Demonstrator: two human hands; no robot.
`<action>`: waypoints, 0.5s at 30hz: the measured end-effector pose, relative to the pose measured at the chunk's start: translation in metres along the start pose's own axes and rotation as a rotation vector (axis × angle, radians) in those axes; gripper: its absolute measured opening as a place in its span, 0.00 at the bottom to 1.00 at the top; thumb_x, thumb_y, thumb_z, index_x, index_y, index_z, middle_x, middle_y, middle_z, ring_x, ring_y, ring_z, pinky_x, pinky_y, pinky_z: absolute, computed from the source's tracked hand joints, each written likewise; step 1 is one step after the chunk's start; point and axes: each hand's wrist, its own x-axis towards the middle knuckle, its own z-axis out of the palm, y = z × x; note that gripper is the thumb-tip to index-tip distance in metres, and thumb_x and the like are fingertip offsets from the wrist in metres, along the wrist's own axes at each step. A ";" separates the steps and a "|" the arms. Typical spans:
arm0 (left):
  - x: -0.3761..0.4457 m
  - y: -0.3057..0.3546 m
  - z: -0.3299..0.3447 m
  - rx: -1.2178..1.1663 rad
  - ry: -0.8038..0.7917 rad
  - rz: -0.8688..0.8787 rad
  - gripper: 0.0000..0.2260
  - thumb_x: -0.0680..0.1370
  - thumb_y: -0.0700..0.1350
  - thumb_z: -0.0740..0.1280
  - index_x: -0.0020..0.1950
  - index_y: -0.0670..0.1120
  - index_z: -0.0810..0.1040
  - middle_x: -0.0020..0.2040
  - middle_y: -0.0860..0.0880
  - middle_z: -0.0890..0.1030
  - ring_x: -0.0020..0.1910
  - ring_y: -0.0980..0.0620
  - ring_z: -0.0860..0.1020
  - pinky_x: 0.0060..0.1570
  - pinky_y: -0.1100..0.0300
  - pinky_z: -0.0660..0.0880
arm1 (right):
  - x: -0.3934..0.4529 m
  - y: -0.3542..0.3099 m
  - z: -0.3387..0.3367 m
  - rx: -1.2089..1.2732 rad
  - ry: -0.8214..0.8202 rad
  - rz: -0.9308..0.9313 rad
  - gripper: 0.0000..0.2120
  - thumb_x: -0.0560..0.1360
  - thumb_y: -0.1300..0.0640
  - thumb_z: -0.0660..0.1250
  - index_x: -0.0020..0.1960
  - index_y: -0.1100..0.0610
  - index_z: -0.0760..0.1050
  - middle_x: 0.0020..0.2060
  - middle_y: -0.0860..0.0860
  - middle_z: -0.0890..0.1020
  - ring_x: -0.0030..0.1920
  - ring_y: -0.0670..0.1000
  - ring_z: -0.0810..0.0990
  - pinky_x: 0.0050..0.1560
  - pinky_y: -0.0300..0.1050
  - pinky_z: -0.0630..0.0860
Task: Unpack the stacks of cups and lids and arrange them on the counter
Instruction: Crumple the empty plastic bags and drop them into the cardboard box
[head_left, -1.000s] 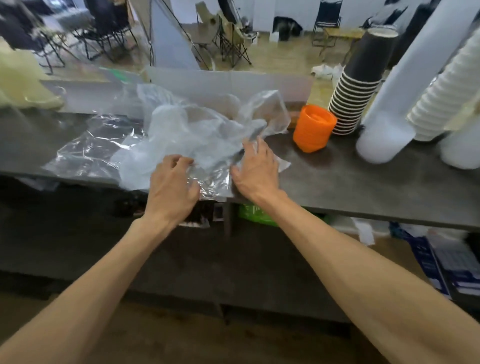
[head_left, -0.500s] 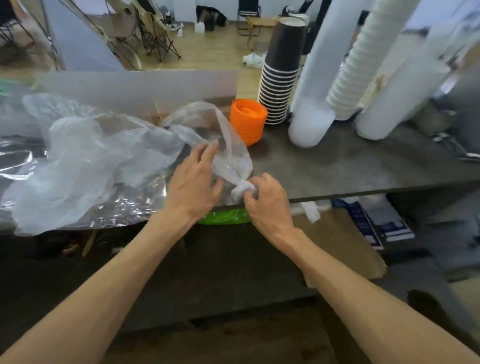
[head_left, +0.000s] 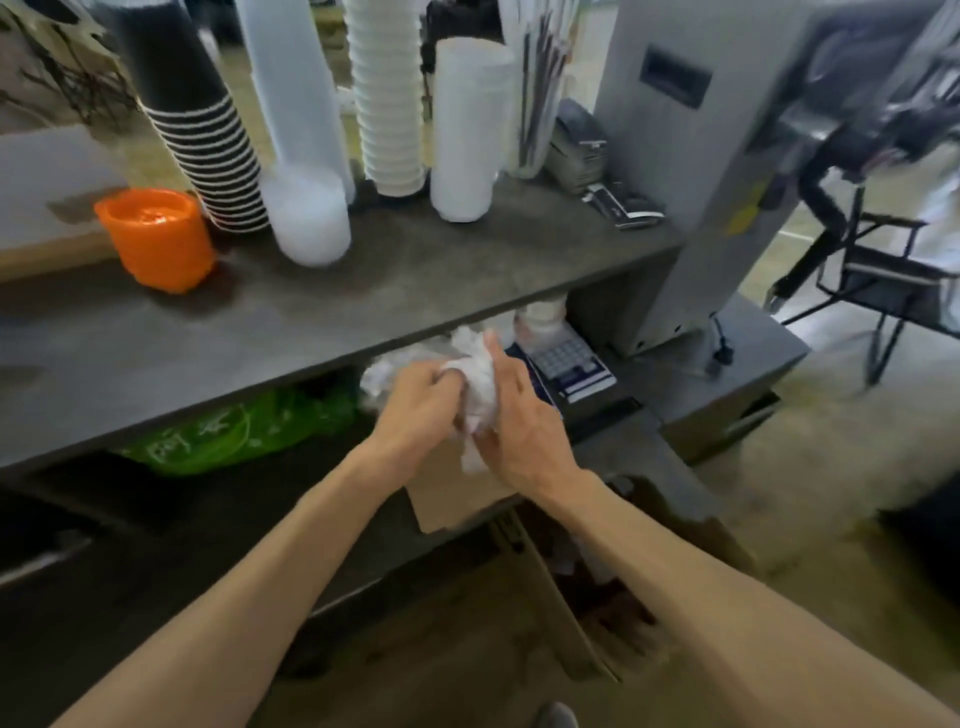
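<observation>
My left hand (head_left: 415, 410) and my right hand (head_left: 519, 421) press together on a crumpled ball of clear plastic wrap (head_left: 475, 384), held below the counter's front edge. On the dark counter (head_left: 415, 280) stand a short orange stack of cups (head_left: 156, 236), a tall stack of black cups (head_left: 202, 135), a frosted clear stack (head_left: 301, 156), a ribbed white stack (head_left: 387, 98) and a smooth white stack (head_left: 467, 130). All stacks are upside down, rims on the counter.
A grey machine (head_left: 691, 156) stands at the counter's right end, with a small device (head_left: 576, 140) and straws beside it. Under the counter lie a green bag (head_left: 234, 431), a calculator (head_left: 566, 364) and a cardboard box (head_left: 457, 499). A folding chair (head_left: 872, 249) stands at the right.
The plastic wrap that lay spread on the counter is now bunched into a ball between both hands. My hands dropped below the counter edge, and the view swung right.
</observation>
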 end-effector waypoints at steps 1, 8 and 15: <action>0.001 0.005 0.018 -0.105 0.017 -0.086 0.14 0.83 0.40 0.59 0.40 0.48 0.75 0.39 0.48 0.79 0.36 0.59 0.79 0.33 0.71 0.73 | -0.005 0.013 -0.012 0.019 -0.005 -0.060 0.36 0.79 0.52 0.66 0.79 0.48 0.50 0.67 0.55 0.70 0.49 0.57 0.81 0.43 0.55 0.82; 0.020 -0.002 0.122 -0.206 -0.106 -0.266 0.18 0.78 0.47 0.70 0.66 0.50 0.70 0.55 0.48 0.79 0.51 0.50 0.81 0.45 0.54 0.81 | -0.042 0.109 -0.075 0.054 -0.087 -0.017 0.15 0.78 0.53 0.65 0.62 0.57 0.74 0.57 0.52 0.78 0.49 0.53 0.82 0.48 0.48 0.81; 0.007 -0.001 0.209 -0.153 -0.427 -0.265 0.09 0.79 0.44 0.70 0.60 0.50 0.80 0.54 0.50 0.83 0.48 0.59 0.82 0.41 0.70 0.77 | -0.088 0.167 -0.093 0.027 -0.182 0.048 0.19 0.75 0.58 0.73 0.64 0.55 0.73 0.62 0.52 0.75 0.56 0.48 0.79 0.57 0.48 0.81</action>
